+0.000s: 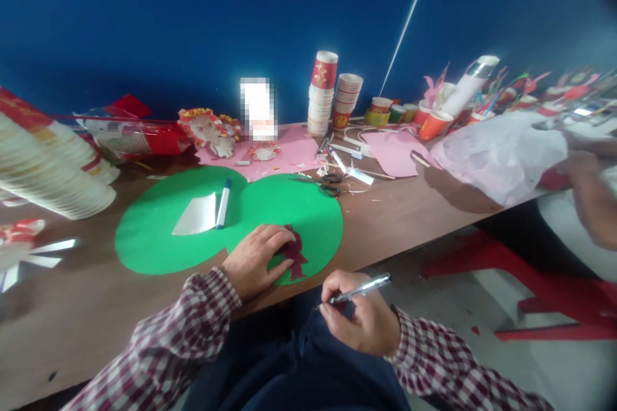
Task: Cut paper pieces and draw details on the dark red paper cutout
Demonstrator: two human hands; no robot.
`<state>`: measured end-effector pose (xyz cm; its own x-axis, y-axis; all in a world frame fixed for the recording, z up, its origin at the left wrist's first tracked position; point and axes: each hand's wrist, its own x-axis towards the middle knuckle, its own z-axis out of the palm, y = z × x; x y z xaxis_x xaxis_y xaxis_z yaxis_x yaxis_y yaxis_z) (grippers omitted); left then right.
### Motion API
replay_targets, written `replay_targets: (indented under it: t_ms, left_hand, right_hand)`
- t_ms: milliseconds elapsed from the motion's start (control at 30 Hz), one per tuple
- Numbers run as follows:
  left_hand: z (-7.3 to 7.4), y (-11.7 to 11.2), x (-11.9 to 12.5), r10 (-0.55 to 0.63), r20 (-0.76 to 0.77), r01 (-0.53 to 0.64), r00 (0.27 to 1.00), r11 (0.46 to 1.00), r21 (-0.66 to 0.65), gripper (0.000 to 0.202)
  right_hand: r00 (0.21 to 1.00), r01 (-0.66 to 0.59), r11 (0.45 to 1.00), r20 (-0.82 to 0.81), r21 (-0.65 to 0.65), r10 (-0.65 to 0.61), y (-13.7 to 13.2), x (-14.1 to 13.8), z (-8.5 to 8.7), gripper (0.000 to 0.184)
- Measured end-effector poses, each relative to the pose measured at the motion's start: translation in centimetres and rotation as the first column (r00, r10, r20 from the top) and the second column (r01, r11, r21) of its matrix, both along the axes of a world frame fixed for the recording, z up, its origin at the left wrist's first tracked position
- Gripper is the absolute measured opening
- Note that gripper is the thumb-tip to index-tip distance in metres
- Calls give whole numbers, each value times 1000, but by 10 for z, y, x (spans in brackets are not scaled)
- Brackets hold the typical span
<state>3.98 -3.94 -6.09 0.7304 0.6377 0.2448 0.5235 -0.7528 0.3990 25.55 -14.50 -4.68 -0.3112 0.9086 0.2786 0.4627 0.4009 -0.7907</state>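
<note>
A deep blue wall [193,13] fills the background. Along it runs a brown wooden worktop [405,225], crowded toward the back and both ends. Lying near its front edge is a bright green sheet [154,205] with two rounded lobes side by side. At far left, a tall, leaning stack of paper cups [58,173] nears the green sheet. At right, a translucent plastic bag [501,154] sits beside a co-worker's bare arm [590,199], above a red stool [520,276]. Behind the green sheet are pink sheets [395,151] and two upright columns of cups, the taller one [322,96] at left.

The person wears red-and-white checked sleeves [178,321]. The left hand [255,261] rests palm down on the green sheet's right lobe, fingers loosely curved, thumb parted from forefinger, both reaching the left edge of a dark red cutout [297,253]. That cutout lies on the same lobe, partly covered by the hand. The right hand [361,318] is over the lap, just off the worktop, its thumb and fingers pinching a silvery pen [364,287].

On the green sheet's left lobe, a curled white paper piece [195,215] lies just beside a blue-capped marker [223,205]. Scissors [330,191] with dark handles lie at the right lobe's upper edge.
</note>
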Motion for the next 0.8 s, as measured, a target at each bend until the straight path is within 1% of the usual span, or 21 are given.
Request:
replay_targets:
  t_ms: [133, 267, 367, 433, 633, 800]
  left_hand:
    - [0, 0, -1, -33, -1, 33, 999, 999, 4, 28]
    - [1, 1, 0, -27, 12, 27, 1000, 1000, -4, 27]
    - [2, 1, 1, -33, 25, 34, 999, 999, -16, 27]
    - [3, 1, 1, -37, 21, 38, 999, 999, -26, 27]
    - [2, 1, -1, -43, 17, 44, 999, 999, -12, 29]
    - [0, 2, 0, -38, 18, 38, 999, 999, -11, 28]
  right_hand:
    - [998, 52, 998, -25, 17, -52, 17, 6, 6, 6]
    - [991, 66, 995, -114, -68, -73, 43, 8, 12, 5]
    - [989, 98, 994, -109, -46, -102, 60, 6, 14, 5]
    - [989, 116, 993, -87, -30, -118, 68, 4, 12, 6]
    - [987, 158, 987, -15, -5, -158, 72, -1, -1, 10]
    - [989, 148, 989, -7, -16, -148, 72, -1, -3, 10]
